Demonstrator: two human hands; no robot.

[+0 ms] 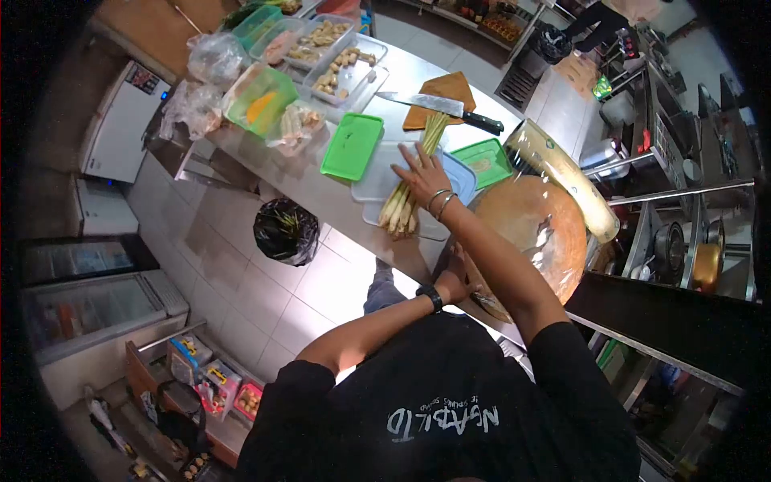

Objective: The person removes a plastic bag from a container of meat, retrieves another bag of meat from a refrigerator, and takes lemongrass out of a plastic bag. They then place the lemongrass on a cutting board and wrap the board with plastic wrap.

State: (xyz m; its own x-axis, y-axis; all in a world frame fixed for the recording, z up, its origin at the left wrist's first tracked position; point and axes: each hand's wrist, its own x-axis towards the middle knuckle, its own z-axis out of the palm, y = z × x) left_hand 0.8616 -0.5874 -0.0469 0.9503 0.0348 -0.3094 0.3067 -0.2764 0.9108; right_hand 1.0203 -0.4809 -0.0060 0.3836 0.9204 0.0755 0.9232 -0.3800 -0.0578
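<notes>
My right hand [423, 177] lies across a bundle of pale green stalks [397, 210], its fingers spread over them. The bundle rests on translucent plastic lids [375, 173]. My left hand [456, 279] is at the near left edge of a round wooden chopping block [562, 233]; its fingers are partly hidden, and no held object shows. A large knife [438, 103] with a black handle lies on an orange-brown cloth [450, 87] beyond the stalks. Green lids [353, 146] lie on either side of the bundle.
Plastic tubs of food [325, 40] and plastic bags [217, 60] stand at the table's far left. A wrapped roll [566, 173] lies behind the block. A black-lined bin [286, 233] is on the floor left of the table. Another person [598, 18] stands at the upper right.
</notes>
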